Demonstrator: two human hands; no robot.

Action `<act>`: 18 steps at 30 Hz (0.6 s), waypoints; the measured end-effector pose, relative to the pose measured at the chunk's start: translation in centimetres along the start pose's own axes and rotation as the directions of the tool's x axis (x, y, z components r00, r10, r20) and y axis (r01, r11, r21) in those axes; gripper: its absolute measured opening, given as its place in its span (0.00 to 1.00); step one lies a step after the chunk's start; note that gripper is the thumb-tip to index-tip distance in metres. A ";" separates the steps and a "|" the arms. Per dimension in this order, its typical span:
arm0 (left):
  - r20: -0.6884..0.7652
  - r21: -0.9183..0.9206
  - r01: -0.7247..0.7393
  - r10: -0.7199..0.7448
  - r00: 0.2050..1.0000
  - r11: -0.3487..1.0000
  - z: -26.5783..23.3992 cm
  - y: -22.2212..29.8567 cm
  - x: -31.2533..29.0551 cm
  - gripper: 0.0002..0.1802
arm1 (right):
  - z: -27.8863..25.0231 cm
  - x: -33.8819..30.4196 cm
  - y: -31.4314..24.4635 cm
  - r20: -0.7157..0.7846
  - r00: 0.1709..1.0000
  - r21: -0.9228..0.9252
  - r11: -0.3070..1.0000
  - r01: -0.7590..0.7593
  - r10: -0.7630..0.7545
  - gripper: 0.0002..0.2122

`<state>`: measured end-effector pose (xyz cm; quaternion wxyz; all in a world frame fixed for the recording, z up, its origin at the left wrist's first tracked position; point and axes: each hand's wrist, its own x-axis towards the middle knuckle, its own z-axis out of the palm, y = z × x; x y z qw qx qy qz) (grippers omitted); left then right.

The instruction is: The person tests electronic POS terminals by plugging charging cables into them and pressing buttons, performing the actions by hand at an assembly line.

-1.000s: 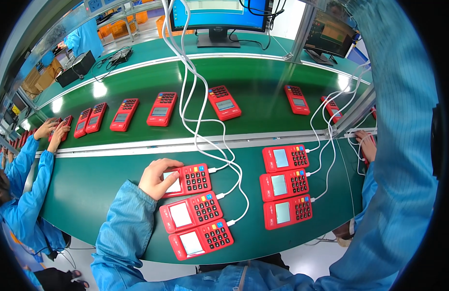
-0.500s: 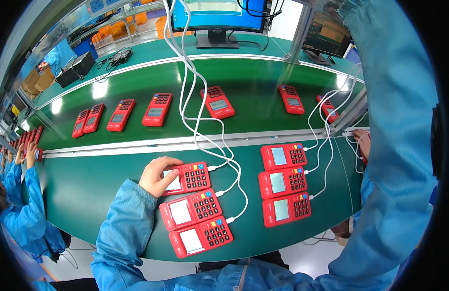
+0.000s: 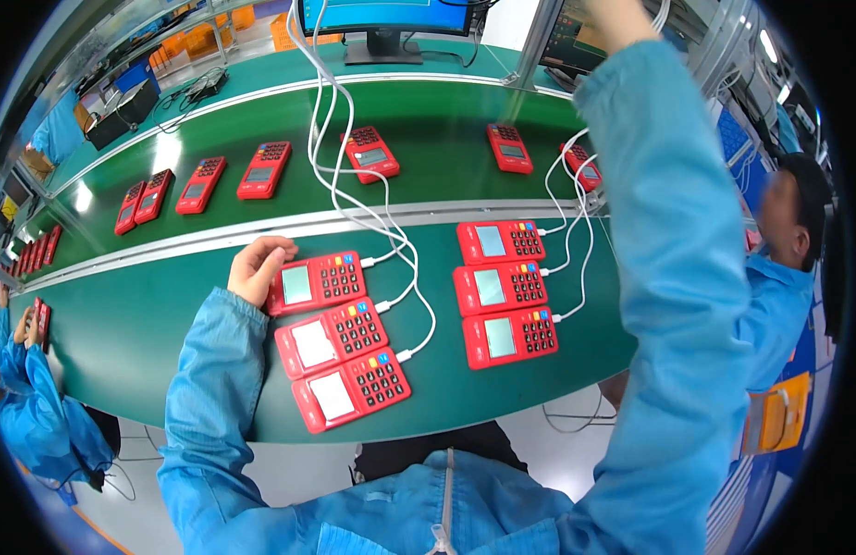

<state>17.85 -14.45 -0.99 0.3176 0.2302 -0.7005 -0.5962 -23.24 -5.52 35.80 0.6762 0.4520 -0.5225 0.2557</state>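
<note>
My left hand (image 3: 254,270), fingers curled and thumb close to the index finger, grips the left end of the farthest card terminal (image 3: 331,278) in the left stack. Below that red keypad device lie two more, a middle terminal (image 3: 354,324) and a nearest terminal (image 3: 377,376); both screens glow white, while the top one is greenish. White cables (image 3: 411,268) plug into their right ends. My right arm is raised, and my right hand (image 3: 622,20) is cut off by the upper edge, its fingers hidden.
Three cabled red terminals (image 3: 508,287) form a right-hand column. Beyond a metal rail (image 3: 215,222), more terminals (image 3: 263,171) lie on a green belt. A monitor (image 3: 383,46) stands behind. One co-worker (image 3: 784,240) is at the right; others (image 3: 39,398) are at the left.
My right arm has swung inward, bringing the wrist into view at the top. My left thumb has slid off the top terminal's screen toward its left end. The view has shifted.
</note>
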 end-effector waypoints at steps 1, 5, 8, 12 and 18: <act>-0.037 0.037 0.000 0.001 0.999 0.999 -0.6 -0.2 -0.3 0.14 | -1.9 -2.7 -2.9 0.093 0.995 0.064 0.997 -0.036 0.030 0.36; -0.153 0.124 -0.054 0.073 0.985 0.991 -0.9 -0.7 -0.4 0.13 | -11.7 -10.8 -8.5 0.660 0.702 0.705 0.542 -0.458 -0.266 0.17; -0.162 0.362 -0.145 0.215 0.963 0.921 -1.2 0.9 -1.2 0.09 | -17.5 -12.9 -12.2 0.481 0.808 0.829 0.476 -0.293 -0.341 0.14; 0.046 0.225 -0.542 0.546 0.836 0.810 5.1 11.0 -4.6 0.12 | -24.4 -12.3 -12.3 0.420 0.797 0.906 0.246 -0.343 -0.434 0.21; 0.693 0.046 -0.745 0.516 0.503 0.665 17.2 20.2 -12.2 0.18 | -28.7 -11.7 -12.9 0.238 0.884 0.950 -0.092 -0.298 -0.403 0.37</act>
